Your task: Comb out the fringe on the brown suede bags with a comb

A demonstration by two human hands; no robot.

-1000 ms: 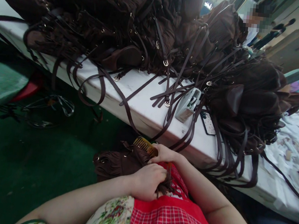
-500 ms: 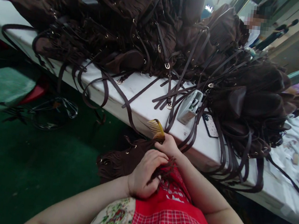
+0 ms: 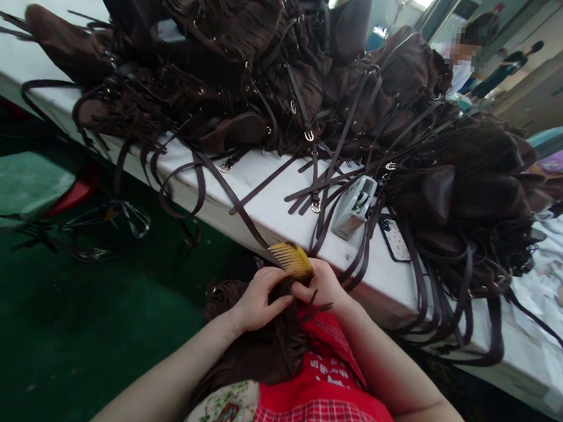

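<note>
A dark brown fringed bag (image 3: 267, 344) lies over my lap, against the red apron (image 3: 339, 378). My left hand (image 3: 259, 299) is closed on the bag's fringe, thumb and fingers pinched near its top. Close beside it, my right hand (image 3: 321, 288) grips a yellow comb (image 3: 292, 259), whose teeth point up and left toward the table edge. Some brown fringe strands stick out below the right fingers. The two hands nearly touch.
On the white table (image 3: 267, 203) is a large heap of brown bags (image 3: 228, 51) with hanging straps. A pale box (image 3: 355, 209) and a phone (image 3: 395, 238) lie near its edge. A green-topped stool (image 3: 17, 183) stands left. People are at the back right.
My left hand has moved up toward the right hand, and the bag has shifted with its fringe. The comb has tilted further to the left. The camera view has shifted slightly.
</note>
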